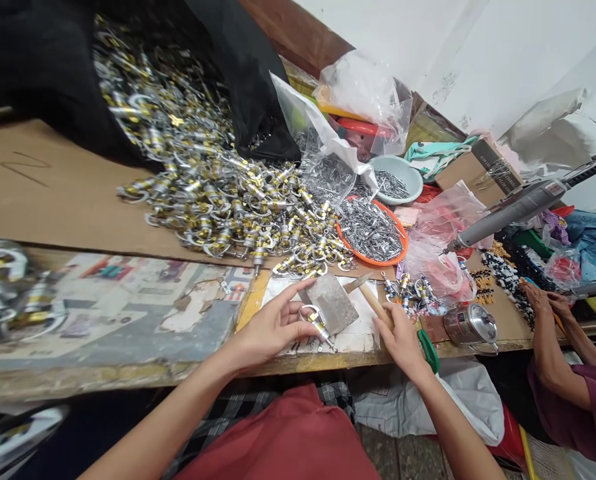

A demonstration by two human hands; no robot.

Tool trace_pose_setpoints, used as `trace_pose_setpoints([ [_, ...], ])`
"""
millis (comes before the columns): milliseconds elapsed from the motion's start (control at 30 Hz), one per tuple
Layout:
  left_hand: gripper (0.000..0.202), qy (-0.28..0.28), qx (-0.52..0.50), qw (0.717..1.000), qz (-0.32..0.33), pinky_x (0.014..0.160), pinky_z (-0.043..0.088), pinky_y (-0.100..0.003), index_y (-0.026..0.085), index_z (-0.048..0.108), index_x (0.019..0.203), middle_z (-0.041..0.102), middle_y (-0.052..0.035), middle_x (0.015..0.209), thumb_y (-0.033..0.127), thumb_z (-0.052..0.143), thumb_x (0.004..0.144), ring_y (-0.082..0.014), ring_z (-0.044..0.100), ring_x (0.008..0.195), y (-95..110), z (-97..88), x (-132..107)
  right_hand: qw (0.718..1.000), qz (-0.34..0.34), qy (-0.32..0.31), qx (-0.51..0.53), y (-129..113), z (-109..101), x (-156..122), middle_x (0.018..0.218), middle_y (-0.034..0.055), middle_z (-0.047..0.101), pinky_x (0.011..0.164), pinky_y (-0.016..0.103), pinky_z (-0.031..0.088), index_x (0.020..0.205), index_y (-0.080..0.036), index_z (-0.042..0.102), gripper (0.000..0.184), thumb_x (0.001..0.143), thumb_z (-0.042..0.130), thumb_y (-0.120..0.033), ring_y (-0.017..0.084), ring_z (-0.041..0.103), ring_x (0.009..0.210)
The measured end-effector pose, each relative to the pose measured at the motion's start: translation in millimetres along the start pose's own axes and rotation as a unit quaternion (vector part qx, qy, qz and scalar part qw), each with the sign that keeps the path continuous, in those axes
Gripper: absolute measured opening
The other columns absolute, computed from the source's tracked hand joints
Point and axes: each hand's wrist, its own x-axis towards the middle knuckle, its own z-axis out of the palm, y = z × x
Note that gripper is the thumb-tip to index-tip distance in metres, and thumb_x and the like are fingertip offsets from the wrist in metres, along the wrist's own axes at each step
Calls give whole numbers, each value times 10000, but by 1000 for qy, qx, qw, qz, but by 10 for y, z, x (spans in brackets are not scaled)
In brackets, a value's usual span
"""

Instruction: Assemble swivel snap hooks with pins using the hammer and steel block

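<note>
L hand (273, 328) has a small hooked part (317, 327) at its fingertips: thumb against the part, index stretched well away from thumb toward the top L corner of the metal block (332, 305), other fingers curled behind. So grip's a light pinch, not a fist; can't tell if index touches the block. Part sits just in front of the block, hook up toward palm, narrow end pointing R & down toward the bench edge.

R hand (402, 333) is closed round the wooden handle of a hammer (375, 305), thumb & fingers wrapped approx. near the lower end. Hammer head is up by the block's top R corner; can't tell if they touch. Block lies on a white sheet (293, 348) on the bench (213, 367).

Behind: big pile (228, 213) of similar parts spilling from a black bag (43, 80); orange bowl (404, 248) w/ small metal pcs just R of pile.
</note>
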Motion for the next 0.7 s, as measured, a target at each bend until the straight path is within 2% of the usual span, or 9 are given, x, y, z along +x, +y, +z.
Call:
trace_pose_setpoints([
  [67,824,-1,5,1000,2,632,498,-305,180,343,1284,554,31,717,230,703,544,-167,592,672,6,3,-6,998,-16,34,46,-101,-90,-31,986,66,595,753,291,468,1087,-184,502,252,868,467,-304,185,579,857],
  [133,825,0,7,1000,3,637,499,-310,183,344,1283,558,29,722,238,707,545,-173,595,685,12,4,-9,995,-63,39,66,-222,-185,-88,1059,69,597,790,289,467,1170,-204,479,297,881,454,-271,187,580,922],
  [233,827,-5,-1,1000,1,675,506,-328,187,333,1288,577,21,747,248,708,553,-185,613,719,16,3,-9,987,-151,-5,59,-386,-274,-193,1105,59,593,805,272,468,1297,-251,410,401,901,402,-192,175,578,970],
  [300,828,-8,-3,1000,3,671,505,-321,180,326,1292,587,19,749,246,706,558,-179,615,706,17,3,-6,982,-182,-38,27,-463,-294,-238,1037,55,612,753,262,484,1344,-270,363,463,900,361,-137,165,599,893],
  [433,857,-8,-3,1000,4,638,497,-295,156,305,1303,598,17,732,236,711,553,-172,615,679,10,5,-1,978,-199,-56,-37,-530,-320,-239,945,59,626,683,254,499,1359,-279,351,517,878,339,-91,166,610,804],
  [567,855,-10,-12,1000,5,640,498,-299,165,302,1306,585,26,722,236,706,556,-166,609,664,-9,5,4,979,-203,29,0,-528,-345,-245,1015,68,612,729,267,503,1378,-305,303,546,877,357,-93,171,605,865],
  [700,829,-5,-7,1000,7,645,499,-308,183,323,1293,559,41,699,225,705,558,-168,614,664,-16,-1,8,980,-199,-21,-24,-505,-305,-335,900,61,626,665,259,508,1370,-280,331,551,860,333,-72,167,608,766],
])
